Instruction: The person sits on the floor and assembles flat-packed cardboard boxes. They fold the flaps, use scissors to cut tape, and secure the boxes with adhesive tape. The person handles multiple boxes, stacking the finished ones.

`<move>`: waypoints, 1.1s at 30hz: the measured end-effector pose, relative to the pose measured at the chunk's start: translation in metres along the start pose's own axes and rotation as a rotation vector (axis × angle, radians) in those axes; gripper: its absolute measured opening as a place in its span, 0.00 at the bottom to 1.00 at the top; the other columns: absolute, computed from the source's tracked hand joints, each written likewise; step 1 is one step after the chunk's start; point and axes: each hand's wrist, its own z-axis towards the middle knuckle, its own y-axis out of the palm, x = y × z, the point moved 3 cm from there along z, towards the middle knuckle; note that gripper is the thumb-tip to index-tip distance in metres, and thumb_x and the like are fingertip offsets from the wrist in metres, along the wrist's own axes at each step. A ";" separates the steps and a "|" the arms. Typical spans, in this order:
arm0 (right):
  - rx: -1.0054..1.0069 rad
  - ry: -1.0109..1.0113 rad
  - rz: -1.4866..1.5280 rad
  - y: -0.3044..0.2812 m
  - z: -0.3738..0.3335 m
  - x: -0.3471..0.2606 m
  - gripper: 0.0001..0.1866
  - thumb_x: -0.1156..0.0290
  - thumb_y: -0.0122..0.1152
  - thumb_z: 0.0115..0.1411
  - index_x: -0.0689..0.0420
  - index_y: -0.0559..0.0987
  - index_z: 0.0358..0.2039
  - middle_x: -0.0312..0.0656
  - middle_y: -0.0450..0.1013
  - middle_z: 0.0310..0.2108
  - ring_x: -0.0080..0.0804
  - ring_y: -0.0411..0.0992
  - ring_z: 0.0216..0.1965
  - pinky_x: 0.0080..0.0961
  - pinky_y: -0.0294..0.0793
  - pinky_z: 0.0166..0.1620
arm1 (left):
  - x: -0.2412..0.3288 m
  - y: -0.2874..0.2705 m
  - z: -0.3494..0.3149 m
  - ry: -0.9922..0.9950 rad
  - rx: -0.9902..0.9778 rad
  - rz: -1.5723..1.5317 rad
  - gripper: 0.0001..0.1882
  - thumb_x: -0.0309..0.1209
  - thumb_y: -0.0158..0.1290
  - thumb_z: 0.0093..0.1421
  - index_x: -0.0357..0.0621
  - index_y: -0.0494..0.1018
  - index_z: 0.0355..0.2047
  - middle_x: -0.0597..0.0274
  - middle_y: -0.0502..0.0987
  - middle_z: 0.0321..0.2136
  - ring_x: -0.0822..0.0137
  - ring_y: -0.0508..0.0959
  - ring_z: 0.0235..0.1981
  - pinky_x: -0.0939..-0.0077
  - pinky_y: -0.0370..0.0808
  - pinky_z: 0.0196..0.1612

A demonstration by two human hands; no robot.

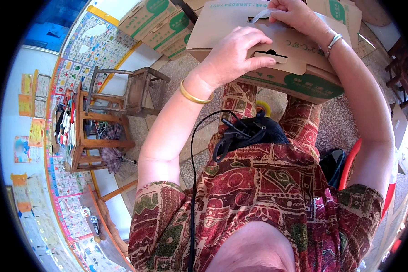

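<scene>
A brown cardboard box [222, 28] with green print stands in front of me at the top of the view. A white plastic carry handle [259, 16] comes out through a slot in its top. My right hand [299, 17] pinches this handle between thumb and fingers. My left hand [238, 53] rests on the box top, its thumb apart from its fingers, close to a second cut slot [272, 57]. Nothing shows in the left hand's grasp.
Similar printed boxes [165, 31] are stacked at the far left, by a wall with picture charts [88, 50]. A wooden chair [138, 93] and a wooden rack [79, 131] with folded things stand on the left. A black cable [193, 181] runs down my front. Something red and curved [350, 158] is at my right.
</scene>
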 end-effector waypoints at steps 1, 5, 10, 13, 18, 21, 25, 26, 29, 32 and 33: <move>0.021 -0.018 -0.065 0.001 -0.002 -0.003 0.10 0.67 0.60 0.53 0.60 0.76 0.31 0.42 0.76 0.25 0.30 0.75 0.28 0.27 0.74 0.34 | 0.003 0.002 0.004 -0.013 0.038 0.040 0.22 0.44 0.60 0.51 0.41 0.73 0.38 0.56 0.74 0.38 0.57 0.72 0.43 0.66 0.69 0.47; 0.074 -0.047 -0.187 0.005 -0.006 -0.011 0.11 0.65 0.62 0.51 0.58 0.77 0.32 0.44 0.75 0.25 0.33 0.75 0.29 0.29 0.73 0.35 | -0.002 0.011 0.015 -0.011 0.027 0.197 0.23 0.49 0.61 0.48 0.43 0.73 0.34 0.57 0.74 0.35 0.56 0.72 0.40 0.64 0.70 0.44; 0.072 -0.051 -0.150 0.007 -0.006 -0.010 0.11 0.66 0.62 0.51 0.59 0.76 0.32 0.45 0.75 0.25 0.33 0.74 0.28 0.29 0.73 0.35 | -0.003 0.012 0.025 -0.098 -0.092 0.220 0.29 0.56 0.61 0.43 0.45 0.72 0.35 0.57 0.74 0.35 0.55 0.75 0.39 0.62 0.73 0.43; 0.098 -0.071 -0.159 0.008 -0.004 -0.005 0.12 0.66 0.62 0.51 0.59 0.77 0.32 0.45 0.75 0.25 0.34 0.74 0.28 0.29 0.73 0.35 | 0.003 0.013 0.031 -0.103 -0.170 0.305 0.29 0.57 0.59 0.46 0.45 0.71 0.37 0.56 0.75 0.35 0.55 0.76 0.41 0.61 0.74 0.43; 0.106 -0.115 -0.145 0.007 -0.006 -0.002 0.14 0.64 0.64 0.50 0.60 0.77 0.31 0.49 0.75 0.24 0.40 0.75 0.28 0.33 0.74 0.35 | 0.003 0.026 0.031 -0.026 -0.102 0.405 0.27 0.57 0.56 0.48 0.45 0.71 0.34 0.57 0.76 0.33 0.56 0.77 0.40 0.63 0.75 0.41; 0.069 -0.136 -0.387 0.010 -0.007 -0.015 0.16 0.59 0.64 0.49 0.60 0.78 0.30 0.53 0.75 0.26 0.48 0.74 0.29 0.36 0.73 0.34 | -0.001 0.030 0.024 0.079 0.057 0.453 0.27 0.58 0.55 0.48 0.47 0.70 0.31 0.59 0.76 0.30 0.59 0.78 0.35 0.68 0.76 0.37; 0.122 -0.080 -0.233 0.009 -0.010 -0.010 0.18 0.56 0.65 0.48 0.60 0.77 0.24 0.49 0.73 0.21 0.40 0.73 0.24 0.34 0.71 0.31 | -0.003 0.030 0.020 0.145 0.148 0.413 0.26 0.58 0.56 0.47 0.47 0.70 0.30 0.60 0.75 0.27 0.60 0.78 0.33 0.69 0.76 0.35; 0.146 -0.056 -0.158 0.007 -0.010 -0.009 0.18 0.55 0.66 0.48 0.60 0.76 0.22 0.48 0.73 0.19 0.36 0.72 0.23 0.33 0.71 0.30 | -0.001 0.029 0.020 0.145 0.146 0.405 0.26 0.57 0.56 0.47 0.47 0.70 0.30 0.60 0.75 0.27 0.60 0.78 0.33 0.69 0.76 0.35; 0.115 0.086 -0.114 0.005 -0.003 0.000 0.18 0.55 0.67 0.47 0.58 0.77 0.21 0.42 0.71 0.16 0.26 0.68 0.21 0.28 0.68 0.27 | -0.001 0.026 0.023 0.095 0.082 0.347 0.24 0.56 0.56 0.48 0.49 0.71 0.31 0.61 0.75 0.28 0.59 0.78 0.33 0.68 0.75 0.36; 0.085 0.184 -0.098 0.003 -0.005 -0.005 0.17 0.54 0.67 0.46 0.56 0.77 0.20 0.37 0.70 0.15 0.22 0.66 0.20 0.26 0.67 0.26 | -0.010 0.025 0.022 0.104 -0.033 0.241 0.22 0.52 0.57 0.50 0.50 0.71 0.35 0.60 0.75 0.31 0.56 0.77 0.36 0.66 0.75 0.39; 0.076 0.195 -0.078 0.004 -0.005 -0.006 0.17 0.55 0.67 0.47 0.57 0.77 0.20 0.37 0.70 0.15 0.22 0.66 0.20 0.25 0.67 0.25 | -0.013 0.024 0.020 0.119 -0.075 0.202 0.21 0.51 0.57 0.51 0.51 0.72 0.37 0.59 0.75 0.32 0.55 0.76 0.37 0.65 0.74 0.41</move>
